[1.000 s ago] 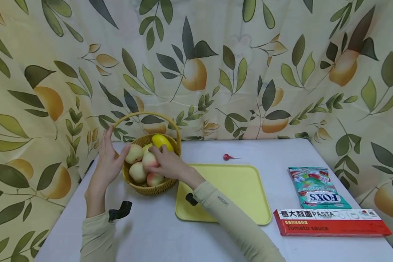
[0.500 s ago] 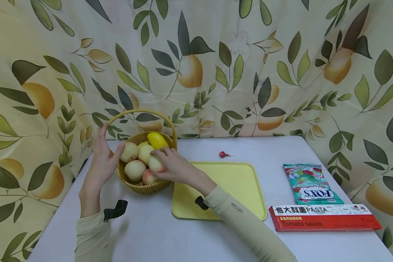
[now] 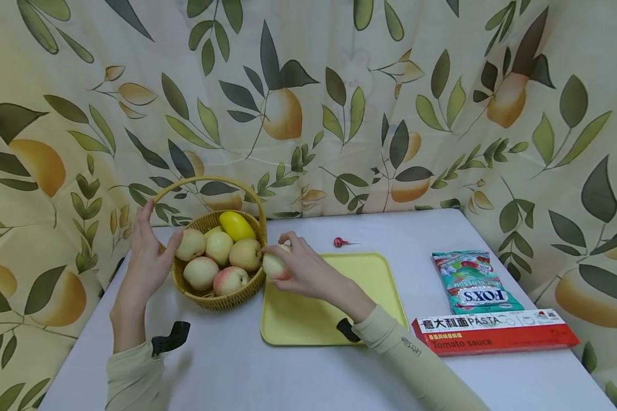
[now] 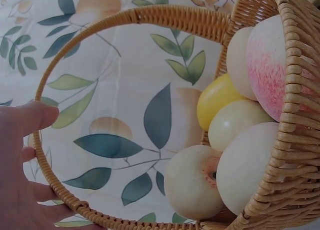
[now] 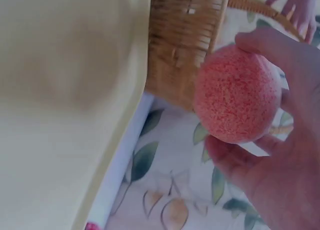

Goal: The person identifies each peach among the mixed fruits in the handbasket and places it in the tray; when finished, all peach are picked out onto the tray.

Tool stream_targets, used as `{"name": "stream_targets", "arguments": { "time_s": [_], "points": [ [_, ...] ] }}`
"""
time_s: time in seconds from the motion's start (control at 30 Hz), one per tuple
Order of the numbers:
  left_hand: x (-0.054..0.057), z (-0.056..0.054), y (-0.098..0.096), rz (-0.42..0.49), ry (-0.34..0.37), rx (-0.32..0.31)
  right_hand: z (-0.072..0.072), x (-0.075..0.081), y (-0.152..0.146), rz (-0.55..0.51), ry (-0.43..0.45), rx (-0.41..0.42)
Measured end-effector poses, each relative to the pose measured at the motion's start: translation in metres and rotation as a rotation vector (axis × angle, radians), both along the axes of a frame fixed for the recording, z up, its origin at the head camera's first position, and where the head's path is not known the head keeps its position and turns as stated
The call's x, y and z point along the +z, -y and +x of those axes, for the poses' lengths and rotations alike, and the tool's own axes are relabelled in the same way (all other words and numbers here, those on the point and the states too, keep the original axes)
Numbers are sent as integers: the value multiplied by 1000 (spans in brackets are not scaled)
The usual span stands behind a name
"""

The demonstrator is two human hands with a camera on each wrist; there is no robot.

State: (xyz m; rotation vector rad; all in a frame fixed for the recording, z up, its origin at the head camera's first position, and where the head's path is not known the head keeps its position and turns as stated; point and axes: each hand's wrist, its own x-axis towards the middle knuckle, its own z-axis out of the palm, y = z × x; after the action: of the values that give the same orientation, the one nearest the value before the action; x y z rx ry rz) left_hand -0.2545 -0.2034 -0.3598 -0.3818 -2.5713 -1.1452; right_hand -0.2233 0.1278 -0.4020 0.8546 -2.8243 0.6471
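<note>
My right hand (image 3: 308, 268) holds a peach (image 3: 275, 264) between thumb and fingers, just right of the wicker basket (image 3: 218, 302) and above the left edge of the yellow tray (image 3: 334, 319). In the right wrist view the peach (image 5: 239, 94) shows its pink-red side. My left hand (image 3: 149, 254) is at the basket's left side with fingers extended. The left wrist view has its thumb and fingers touching the arched handle (image 4: 47, 165). Inside the basket lie several peaches (image 3: 201, 273), a brownish round fruit (image 3: 245, 254) and a smooth yellow fruit (image 3: 237, 226).
A red-wrapped lollipop (image 3: 339, 242) lies behind the tray. On the right are a teal FOX'S candy bag (image 3: 475, 282) and a red-and-white pasta box (image 3: 496, 334). The white table (image 3: 226, 365) ends against a leaf-and-fruit-patterned curtain (image 3: 334, 160).
My right hand has lifted the peach out of the basket and carried it right, past the rim. The left hand stays by the handle. The whole head view has shifted slightly.
</note>
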Motion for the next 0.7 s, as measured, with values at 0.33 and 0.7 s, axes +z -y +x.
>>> {"name": "stream_targets", "arguments": {
  "time_s": [0.33,0.7],
  "points": [
    [-8,2,5,15,8,9,-10,-16,-18,28,148,-57],
    [-5,1,1,-2,-50,-16,-16,-31,-23,50,187,-71]
  ]
}}
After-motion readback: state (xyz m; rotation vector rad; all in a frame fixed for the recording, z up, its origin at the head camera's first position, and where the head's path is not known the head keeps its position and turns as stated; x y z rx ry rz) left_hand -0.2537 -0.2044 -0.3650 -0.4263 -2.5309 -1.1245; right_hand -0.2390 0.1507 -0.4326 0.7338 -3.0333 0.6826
